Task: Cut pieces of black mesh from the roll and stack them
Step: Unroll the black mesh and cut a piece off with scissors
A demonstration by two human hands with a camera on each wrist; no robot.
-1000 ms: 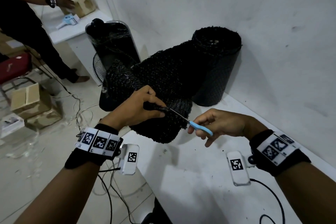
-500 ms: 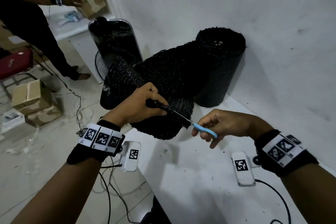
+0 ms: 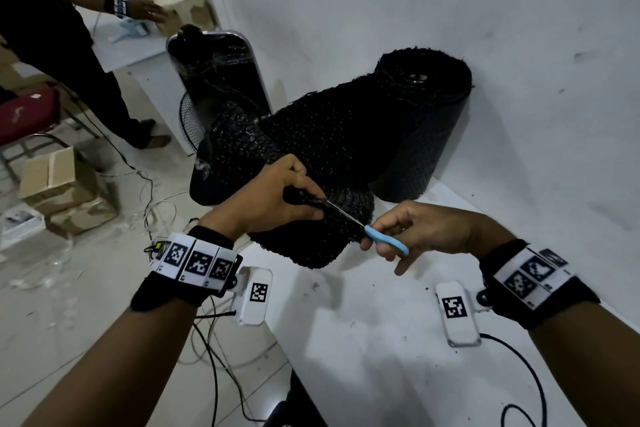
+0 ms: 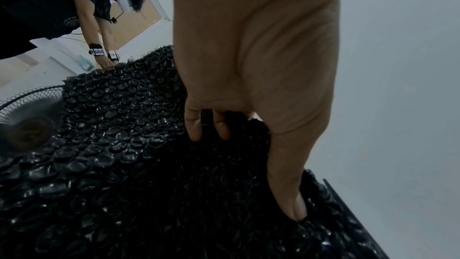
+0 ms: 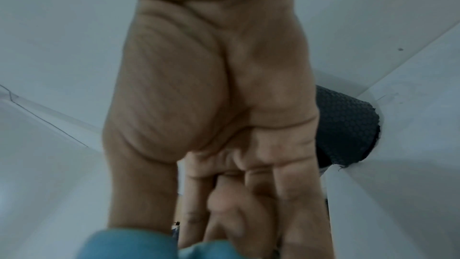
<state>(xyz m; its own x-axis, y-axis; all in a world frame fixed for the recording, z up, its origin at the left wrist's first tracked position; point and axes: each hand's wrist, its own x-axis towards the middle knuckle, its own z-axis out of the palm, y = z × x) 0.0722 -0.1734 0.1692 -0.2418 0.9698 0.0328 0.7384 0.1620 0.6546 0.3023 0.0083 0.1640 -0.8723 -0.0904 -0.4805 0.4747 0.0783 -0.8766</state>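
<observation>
1. Black bubbled plastic mesh sheet (image 3: pixel 332 149): drawn off the upright roll and draped leftward over the left edge of the white worktop (image 3: pixel 363 340), free end sagging near that edge.
2. Tall dark cylinder of rolled mesh (image 3: pixel 426 121): standing on end at the back of the worktop, touching the grey-white wall (image 3: pixel 450 10), joined to the sheet at its left side.
3. Left hand (image 3: pixel 266 201): fingers curled round a bunched fold of the sheet, thumb laid along the top of it in the left wrist view (image 4: pixel 288 184); gripping, not slack.
4. Small scissors with light blue plastic handles (image 3: pixel 384 239): thin metal blades reaching up and left across the sheet toward the left hand's knuckles, tips just beside them; cannot tell how wide the blades stand.
5. Right hand (image 3: pixel 422 229): fingers and thumb closed on the blue handles, little finger hanging below; blue handle blurred at the bottom of the right wrist view (image 5: pixel 129 243).
6. Black wrist bands with white code tags and white camera blocks on both forearms.
7. Black upright fan (image 3: pixel 214 80) with a round wire grille beyond the left edge of the worktop, just behind the draped sheet.
8. Second person in dark clothes (image 3: pixel 52 28) at the far left, hands on a pale cardboard box (image 3: pixel 180 0) at another white table.
9. Brown cardboard boxes (image 3: pixel 62 184) and loose cables on the tiled floor.
</observation>
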